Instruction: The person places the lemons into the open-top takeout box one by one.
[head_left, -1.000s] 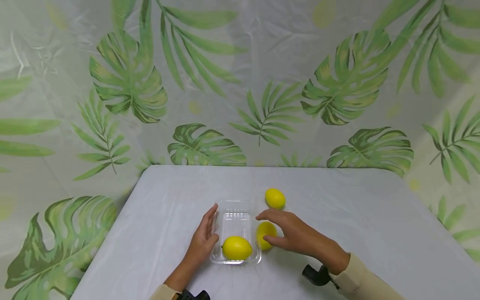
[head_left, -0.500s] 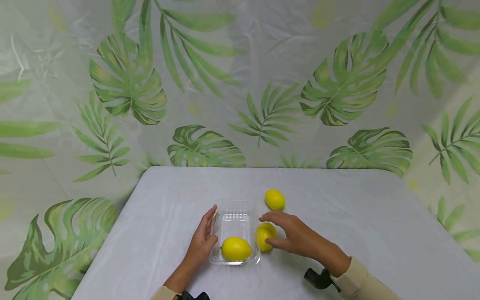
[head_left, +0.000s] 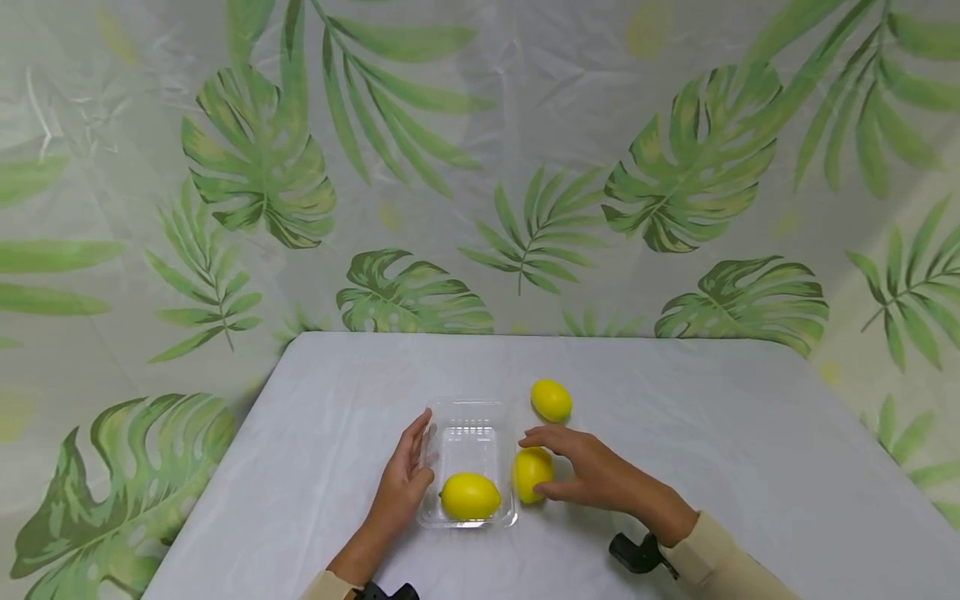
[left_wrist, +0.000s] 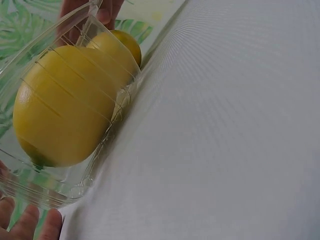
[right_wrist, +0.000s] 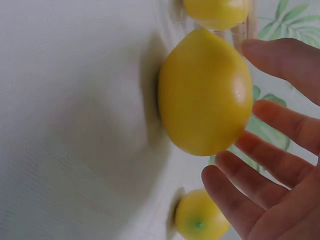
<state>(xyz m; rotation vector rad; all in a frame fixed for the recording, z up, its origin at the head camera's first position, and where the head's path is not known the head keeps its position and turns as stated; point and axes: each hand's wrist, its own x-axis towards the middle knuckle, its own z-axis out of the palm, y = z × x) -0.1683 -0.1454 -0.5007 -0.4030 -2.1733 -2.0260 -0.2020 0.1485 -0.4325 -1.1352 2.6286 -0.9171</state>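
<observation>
Near the table's [head_left: 675, 400] front edge, R hand [head_left: 592, 475], fingers spread, cups a smooth, firm-looking lemon [head_left: 531, 473] — grip round its middle; L hand [head_left: 401, 487] flat against tray [head_left: 468, 417].

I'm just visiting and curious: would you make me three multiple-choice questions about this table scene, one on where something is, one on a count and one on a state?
1. Where is the lemon that lies farthest from the person?
A. in the tray
B. on the table beyond the right hand
C. in the left hand

2. How many lemons show?
A. two
B. three
C. five

3. How is the right hand?
A. open, fingers spread by a lemon
B. clenched in a fist
C. flat on the tray

Answers:
1 B: the far lemon lies on the table, outside the clear tray.
2 B: one in the tray, one beside it, one farther off.
3 A: the right hand has its fingers spread at the lemon beside the tray.
</observation>
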